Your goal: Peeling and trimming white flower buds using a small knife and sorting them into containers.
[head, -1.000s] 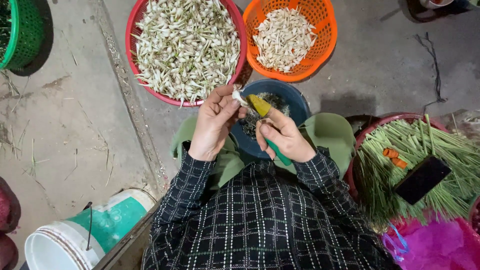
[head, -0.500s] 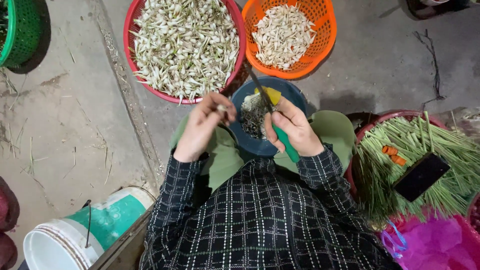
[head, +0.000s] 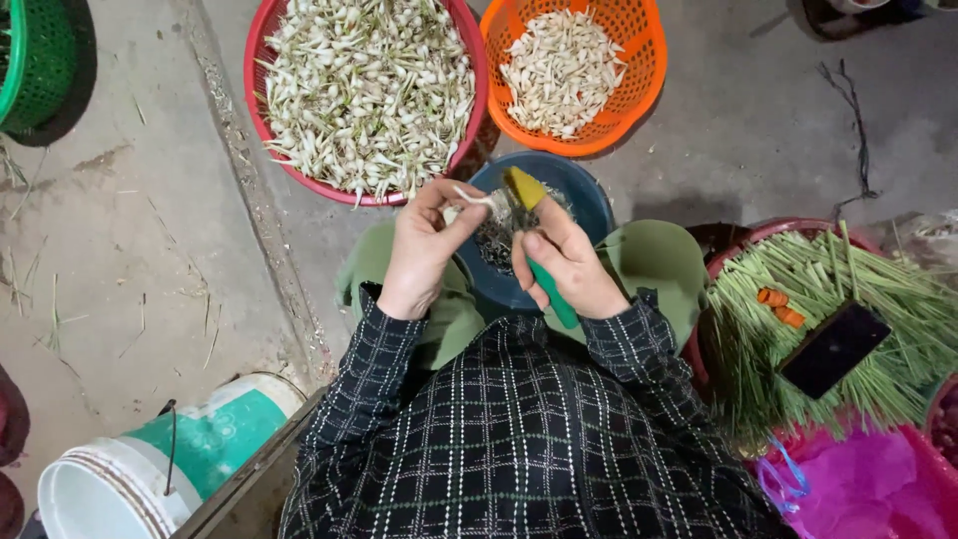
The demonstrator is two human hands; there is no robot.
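Observation:
My left hand pinches a small white bulb with a thin stem over a blue bowl that rests between my knees. My right hand grips a knife with a green handle and a yellow guard, its tip next to the bulb. Dark trimmings lie in the blue bowl. A big red basket full of untrimmed white bulbs stands ahead on the left. An orange basket with trimmed white pieces stands ahead on the right.
A bowl of cut green stalks with a dark phone and orange bits lies at my right. A white and teal bucket is at lower left, a green basket at upper left, a pink bag at lower right.
Both hands dipped toward the blue bowl half a second ago, then rose again. My left hand now holds a white bulb against the knife.

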